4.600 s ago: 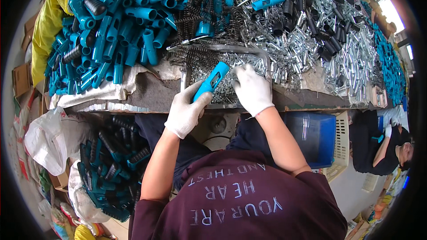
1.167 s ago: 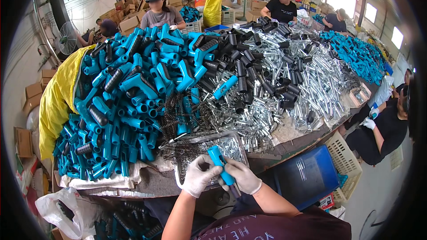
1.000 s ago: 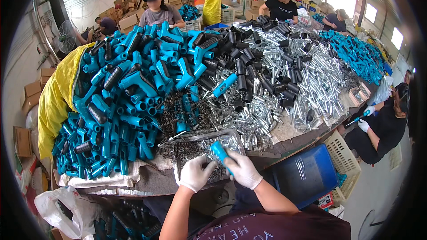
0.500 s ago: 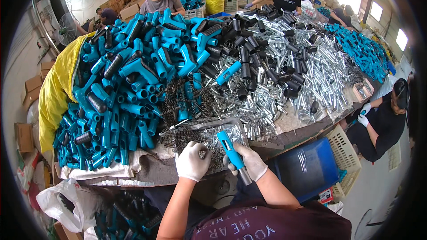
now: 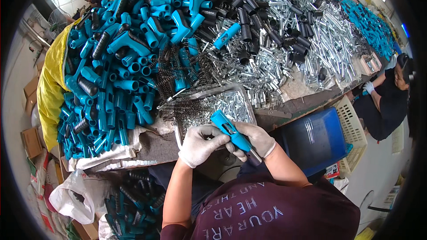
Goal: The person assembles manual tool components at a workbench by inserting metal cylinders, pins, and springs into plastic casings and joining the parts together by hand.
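Observation:
My right hand (image 5: pixel 259 139), in a white glove, is closed around a teal plastic tool housing (image 5: pixel 232 133). The housing has a slot in its side, and a grey metal tube (image 5: pixel 254 157) sticks out of its lower end. On its left side, my gloved left hand (image 5: pixel 201 144) has thumb and fingers pinched together at the slot. Whatever the pinch may hold is too small or hidden to make out. Just beyond both hands lies a metal tray (image 5: pixel 247 98) with small shiny metal parts and dark coil springs (image 5: pixel 174 114).
A heap of teal handles with black grips (image 5: pixel 129 44) covers the table's left. Black sleeves (image 5: pixel 255 22) and metal rods (image 5: pixel 329 40) pile up to the right. A blue bin (image 5: pixel 318 135) and a cream crate (image 5: pixel 356 124) stand below the right edge. A co-worker (image 5: pixel 384 102) sits at far right.
My left hand has moved right, up against the teal housing in my right hand. The view has tilted downward, so the tray and heaps appear higher.

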Tool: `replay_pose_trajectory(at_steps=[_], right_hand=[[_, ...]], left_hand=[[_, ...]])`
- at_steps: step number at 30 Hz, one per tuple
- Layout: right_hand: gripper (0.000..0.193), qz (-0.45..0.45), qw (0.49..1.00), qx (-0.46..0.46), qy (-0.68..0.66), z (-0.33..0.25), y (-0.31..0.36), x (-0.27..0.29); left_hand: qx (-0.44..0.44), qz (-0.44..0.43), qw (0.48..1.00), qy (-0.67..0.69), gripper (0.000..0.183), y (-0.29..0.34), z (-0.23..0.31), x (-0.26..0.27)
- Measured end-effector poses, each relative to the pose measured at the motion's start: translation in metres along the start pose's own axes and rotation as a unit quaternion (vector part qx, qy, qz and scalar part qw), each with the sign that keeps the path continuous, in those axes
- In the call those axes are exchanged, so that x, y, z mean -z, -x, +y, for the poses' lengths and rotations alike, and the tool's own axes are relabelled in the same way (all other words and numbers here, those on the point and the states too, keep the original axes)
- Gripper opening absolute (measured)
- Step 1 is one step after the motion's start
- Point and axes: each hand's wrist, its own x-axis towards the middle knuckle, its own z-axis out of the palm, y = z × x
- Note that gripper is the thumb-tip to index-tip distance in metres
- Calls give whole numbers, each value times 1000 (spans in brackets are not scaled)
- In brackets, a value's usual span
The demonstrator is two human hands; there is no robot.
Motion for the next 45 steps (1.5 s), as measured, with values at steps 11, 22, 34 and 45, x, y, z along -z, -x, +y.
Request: replay_pose_trajectory(at_steps=[11, 22, 34, 45], right_hand=[[51, -180, 948, 47, -259, 35, -9, -8], [39, 119, 964, 227, 72, -16, -26, -15], [53, 306, 885, 346, -49, -92, -79, 57], [43, 334, 882, 325, -63, -122, -121, 76]], left_hand=[[-49, 54, 970, 233, 27, -8, -16, -29], [-5, 23, 999, -35, 37, -5, -34, -63], [-357, 145, 911, -148, 53, 43, 87, -46], [-458, -65, 843, -275, 8, 81, 145, -37]])
